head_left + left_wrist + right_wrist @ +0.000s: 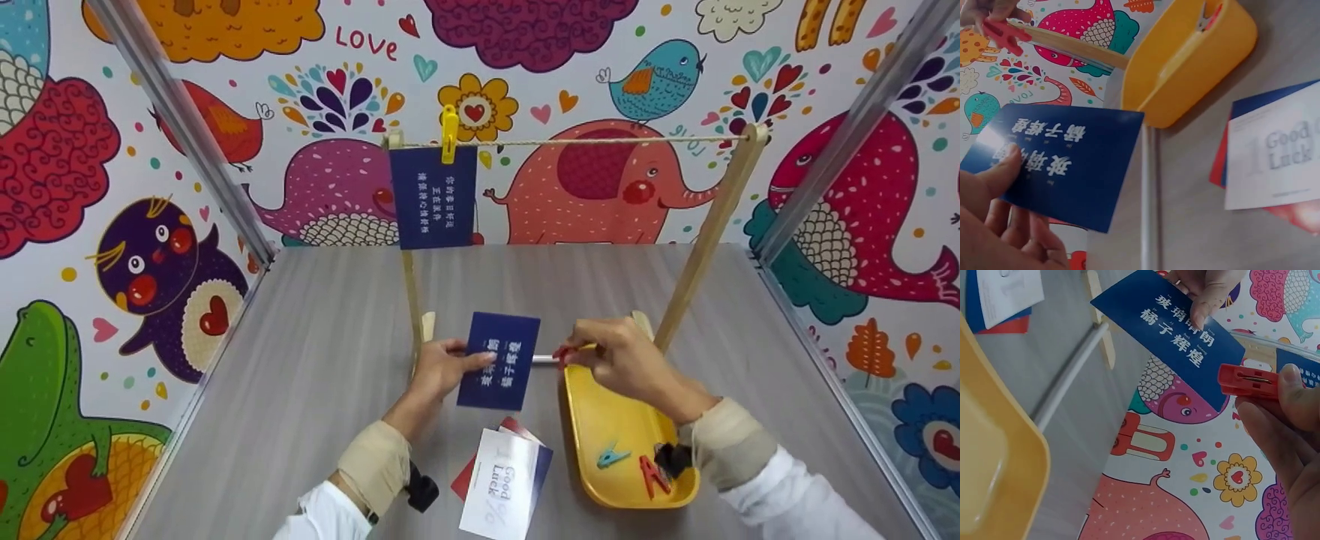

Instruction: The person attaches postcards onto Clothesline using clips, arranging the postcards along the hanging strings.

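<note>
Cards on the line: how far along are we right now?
Done: one blue card hangs from the string under a yellow peg. In hand: the left hand holds a second blue card, the right hand pinches a red peg, both below the string. Left: a stack of cards on the table, and a teal peg and red peg in the yellow tray.

head view looks down over the table; both wrist views sit close, sharing the blue card (499,361).

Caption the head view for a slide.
Left hand holds a blue card; right hand pinches a red peg over the yellow tray.
</note>
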`<act>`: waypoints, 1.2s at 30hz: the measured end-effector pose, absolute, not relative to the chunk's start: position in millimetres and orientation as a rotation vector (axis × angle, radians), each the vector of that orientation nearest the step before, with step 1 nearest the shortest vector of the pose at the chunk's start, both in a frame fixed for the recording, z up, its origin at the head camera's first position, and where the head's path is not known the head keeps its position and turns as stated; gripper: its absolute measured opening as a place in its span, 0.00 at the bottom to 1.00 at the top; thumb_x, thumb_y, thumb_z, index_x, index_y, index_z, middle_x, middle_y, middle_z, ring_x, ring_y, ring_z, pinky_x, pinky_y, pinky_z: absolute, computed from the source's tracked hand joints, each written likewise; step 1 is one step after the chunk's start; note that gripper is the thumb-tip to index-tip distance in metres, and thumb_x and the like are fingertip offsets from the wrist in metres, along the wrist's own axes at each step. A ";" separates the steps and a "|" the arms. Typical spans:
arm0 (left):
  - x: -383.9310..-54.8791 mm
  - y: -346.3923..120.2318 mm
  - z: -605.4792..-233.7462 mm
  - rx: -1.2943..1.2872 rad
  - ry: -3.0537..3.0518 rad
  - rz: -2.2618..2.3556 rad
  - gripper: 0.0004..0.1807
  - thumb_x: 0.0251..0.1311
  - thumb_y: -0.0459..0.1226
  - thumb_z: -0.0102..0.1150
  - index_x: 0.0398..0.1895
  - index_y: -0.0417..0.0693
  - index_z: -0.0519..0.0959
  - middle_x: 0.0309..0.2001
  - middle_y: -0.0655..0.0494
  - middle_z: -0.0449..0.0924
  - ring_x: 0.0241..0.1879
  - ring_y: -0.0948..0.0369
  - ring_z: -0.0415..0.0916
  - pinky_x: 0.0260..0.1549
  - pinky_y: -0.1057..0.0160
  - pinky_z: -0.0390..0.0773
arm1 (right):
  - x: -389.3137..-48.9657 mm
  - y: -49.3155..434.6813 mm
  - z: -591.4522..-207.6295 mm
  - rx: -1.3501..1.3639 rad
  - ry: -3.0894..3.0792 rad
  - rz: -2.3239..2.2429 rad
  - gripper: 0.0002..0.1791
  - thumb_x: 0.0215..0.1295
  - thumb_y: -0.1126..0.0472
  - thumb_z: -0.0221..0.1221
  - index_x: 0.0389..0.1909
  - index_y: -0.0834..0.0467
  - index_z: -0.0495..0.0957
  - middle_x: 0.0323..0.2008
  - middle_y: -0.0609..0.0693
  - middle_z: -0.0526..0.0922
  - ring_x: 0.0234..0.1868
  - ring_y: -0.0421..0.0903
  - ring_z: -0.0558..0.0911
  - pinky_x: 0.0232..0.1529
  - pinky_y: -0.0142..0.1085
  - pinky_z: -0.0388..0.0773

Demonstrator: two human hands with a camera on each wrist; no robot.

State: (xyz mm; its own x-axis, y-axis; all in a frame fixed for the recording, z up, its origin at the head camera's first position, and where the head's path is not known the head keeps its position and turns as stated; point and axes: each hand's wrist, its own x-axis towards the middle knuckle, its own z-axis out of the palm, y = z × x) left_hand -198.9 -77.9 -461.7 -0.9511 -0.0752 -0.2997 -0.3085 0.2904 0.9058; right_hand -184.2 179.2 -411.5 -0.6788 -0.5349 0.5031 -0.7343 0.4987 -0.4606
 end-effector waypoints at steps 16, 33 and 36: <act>-237.6 -53.8 -403.9 -0.424 2.304 1.923 0.26 0.51 0.41 0.77 0.53 0.40 0.83 0.49 0.45 0.87 0.45 0.56 0.84 0.53 0.58 0.82 | -227.9 175.5 -344.6 0.818 -2.682 1.031 0.06 0.62 0.71 0.65 0.30 0.59 0.79 0.35 0.52 0.90 0.36 0.46 0.90 0.33 0.34 0.85; -266.9 -61.0 -352.5 -0.376 2.386 2.053 0.27 0.48 0.41 0.79 0.51 0.39 0.84 0.50 0.43 0.86 0.44 0.57 0.82 0.54 0.59 0.80 | -261.1 151.4 -250.0 0.706 -2.611 1.079 0.04 0.65 0.70 0.62 0.31 0.61 0.79 0.36 0.52 0.89 0.31 0.44 0.86 0.30 0.27 0.80; -270.9 -64.6 -345.0 -0.365 2.401 2.089 0.30 0.48 0.42 0.79 0.53 0.38 0.83 0.52 0.43 0.86 0.47 0.56 0.81 0.55 0.59 0.80 | -264.1 145.1 -232.1 0.708 -2.614 1.120 0.05 0.66 0.70 0.60 0.30 0.61 0.78 0.35 0.52 0.89 0.28 0.44 0.84 0.26 0.27 0.77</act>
